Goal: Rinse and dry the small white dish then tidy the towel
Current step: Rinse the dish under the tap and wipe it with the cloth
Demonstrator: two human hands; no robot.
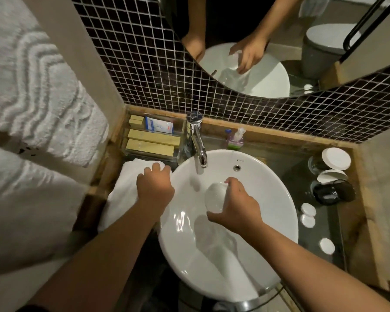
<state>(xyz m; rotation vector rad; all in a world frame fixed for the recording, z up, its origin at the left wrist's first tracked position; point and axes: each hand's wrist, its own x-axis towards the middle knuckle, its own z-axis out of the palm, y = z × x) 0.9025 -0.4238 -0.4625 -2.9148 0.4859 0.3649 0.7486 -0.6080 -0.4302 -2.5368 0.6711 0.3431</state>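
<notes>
My right hand grips the small white dish and holds it tilted over the white round sink basin, below and right of the chrome tap. I see no water running from the tap. A white towel lies folded on the counter left of the basin. Resting on the towel's right edge where it meets the basin rim is my left hand, its fingers curled onto the cloth.
A clear tray of boxed toiletries stands behind the towel. A soap bottle sits behind the basin. Covered glasses and several small white lids occupy the right counter. White towels hang at the left wall. A mirror is above.
</notes>
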